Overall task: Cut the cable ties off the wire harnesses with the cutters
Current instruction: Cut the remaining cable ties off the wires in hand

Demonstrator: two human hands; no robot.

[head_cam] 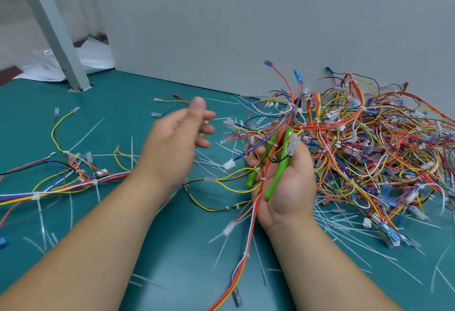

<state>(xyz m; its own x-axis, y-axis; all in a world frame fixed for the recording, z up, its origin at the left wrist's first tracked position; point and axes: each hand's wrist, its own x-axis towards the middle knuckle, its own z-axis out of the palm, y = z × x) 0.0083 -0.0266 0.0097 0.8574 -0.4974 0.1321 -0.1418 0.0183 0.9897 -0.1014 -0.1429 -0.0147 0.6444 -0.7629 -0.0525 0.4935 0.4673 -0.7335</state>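
Down front, both bare forearms reach in over the green mat (152, 273), with a red and white harness (247, 244) trailing up between them to the right hand (283, 182). That hand lies palm up, fingers curled around the green-handled cutters (275, 160) and the harness together, blades pointing away into a fan of wires with blue plugs. A white tie (262, 178) shows on the harness right at the palm, touching the handles. The left hand (179, 138) hovers just left of it, fingers spread and holding nothing, blurred. For a clean cut, I'd say that free hand should pinch the harness beside one tie and pull it taut, then the blade tips go under the strap only, clear of the wires. Cut strips (344, 232) litter the mat near the right wrist, so sweeping room there is poor. A second harness (73, 182) sprawls to the left. The best open mat is up left, toward the grey post (56, 34). Far right, the big pile (369, 143) of tied harnesses crowds up to the wall (246, 20), leaving little slack on that side.
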